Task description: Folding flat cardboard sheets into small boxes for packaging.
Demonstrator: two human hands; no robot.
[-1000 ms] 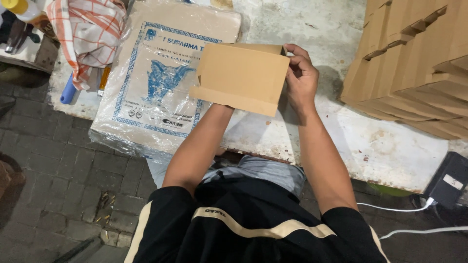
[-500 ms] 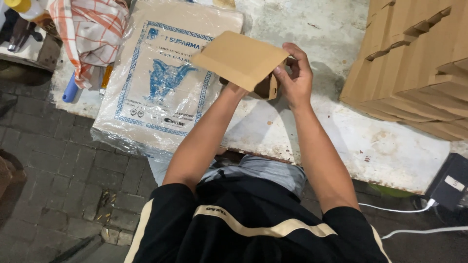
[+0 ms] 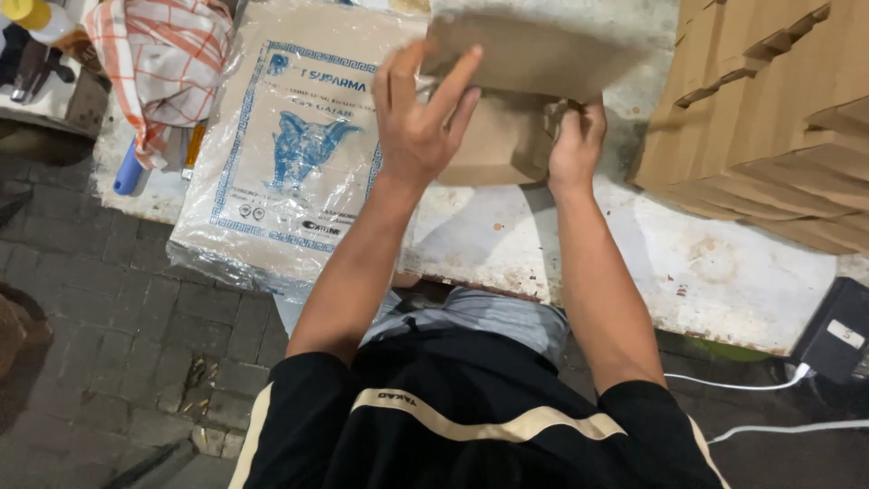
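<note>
Cardboard box (image 3: 516, 100) between both hands, stacked boxes (image 3: 769, 118) beside, plastic-wrapped pack (image 3: 290, 154) left

Worn whitish table (image 3: 724, 272) over dark paving-stone floor (image 3: 118, 344), seemingly under dim artificial light.

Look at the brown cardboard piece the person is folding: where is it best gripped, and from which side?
Probably by its lower folded edge, from the near side. The cardboard piece is thin, flat and tilted over the table, so a pinch across an edge suits it. The right hand already clutches that fold from below; the left hand lies open against its face.
</note>
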